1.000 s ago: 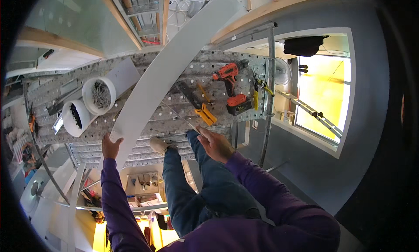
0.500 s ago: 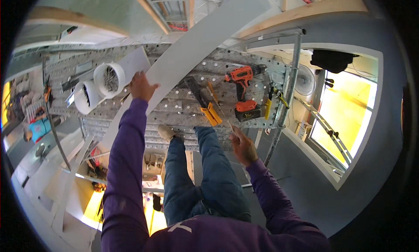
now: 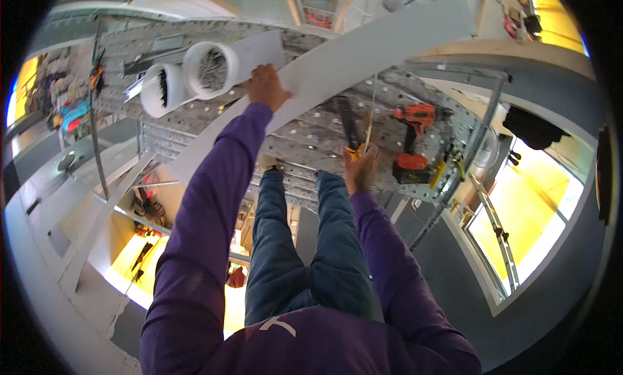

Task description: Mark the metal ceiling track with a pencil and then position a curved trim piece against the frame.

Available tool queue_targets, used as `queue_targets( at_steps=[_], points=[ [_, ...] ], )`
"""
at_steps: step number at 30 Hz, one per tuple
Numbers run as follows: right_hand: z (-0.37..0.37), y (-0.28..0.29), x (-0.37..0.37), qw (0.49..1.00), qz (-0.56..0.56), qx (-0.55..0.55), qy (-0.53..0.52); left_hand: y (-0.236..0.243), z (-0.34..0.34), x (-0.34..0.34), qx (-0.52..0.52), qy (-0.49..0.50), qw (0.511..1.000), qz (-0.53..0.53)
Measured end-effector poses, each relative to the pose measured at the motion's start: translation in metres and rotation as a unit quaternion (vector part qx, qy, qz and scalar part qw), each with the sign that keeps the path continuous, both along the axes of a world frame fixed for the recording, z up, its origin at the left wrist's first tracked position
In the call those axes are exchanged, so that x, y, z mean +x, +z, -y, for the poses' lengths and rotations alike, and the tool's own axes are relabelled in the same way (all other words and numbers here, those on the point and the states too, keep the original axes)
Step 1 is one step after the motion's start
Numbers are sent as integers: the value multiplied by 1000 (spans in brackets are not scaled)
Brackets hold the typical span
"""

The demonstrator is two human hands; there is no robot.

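A long white board strip (image 3: pixel 363 54) lies slantwise from lower left to upper right across the platform. My left hand (image 3: pixel 267 88) is on its far edge, fingers bent over it and the thumb on its face. My right hand (image 3: pixel 361 169) is closed round the lower end of a thin pale rod (image 3: pixel 370 109), whose exact kind I cannot make out. It points up toward the strip. Close by the right hand lies a tool with a dark blade (image 3: pixel 348 122) and a yellow handle, partly hidden. An orange cordless drill (image 3: pixel 415 119) rests to the right.
Two white buckets, one with metal fasteners (image 3: pixel 211 69) and one with dark ones (image 3: pixel 162 89), stand left of my left hand. Yellow-handled hand tools (image 3: pixel 448 167) lie near the metal upright (image 3: pixel 477 132). The perforated platform (image 3: pixel 305 145) ends at my feet, with a lower level beneath.
My view has shifted, moving the scene rightward and up. The right hand has moved forward with the thin rod, which now stands more upright. The left hand keeps to the strip's edge.
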State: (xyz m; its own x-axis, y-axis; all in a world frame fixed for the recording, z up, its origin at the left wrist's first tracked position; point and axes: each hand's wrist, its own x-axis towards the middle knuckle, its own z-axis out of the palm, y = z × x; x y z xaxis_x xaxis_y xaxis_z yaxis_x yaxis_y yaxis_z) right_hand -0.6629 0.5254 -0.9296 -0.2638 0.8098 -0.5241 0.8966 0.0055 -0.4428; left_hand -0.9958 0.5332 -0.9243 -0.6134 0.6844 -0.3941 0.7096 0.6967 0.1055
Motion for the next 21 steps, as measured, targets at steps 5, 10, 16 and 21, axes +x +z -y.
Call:
queue_targets(
  at_steps=[5,10,16,21],
  points=[
    [23,-69,-7,687,-432,-319,-489,17,4,-21,-6,37,998,54],
    [16,-19,-13,982,-27,-51,-181,28,40,-43,20,9,982,186],
    [37,-33,-26,973,-128,30,-188,58,55,-46,146,-120,966,174],
    [71,-36,-125,996,-37,39,68,77,76,-58,186,-120,963,155]
  ],
)
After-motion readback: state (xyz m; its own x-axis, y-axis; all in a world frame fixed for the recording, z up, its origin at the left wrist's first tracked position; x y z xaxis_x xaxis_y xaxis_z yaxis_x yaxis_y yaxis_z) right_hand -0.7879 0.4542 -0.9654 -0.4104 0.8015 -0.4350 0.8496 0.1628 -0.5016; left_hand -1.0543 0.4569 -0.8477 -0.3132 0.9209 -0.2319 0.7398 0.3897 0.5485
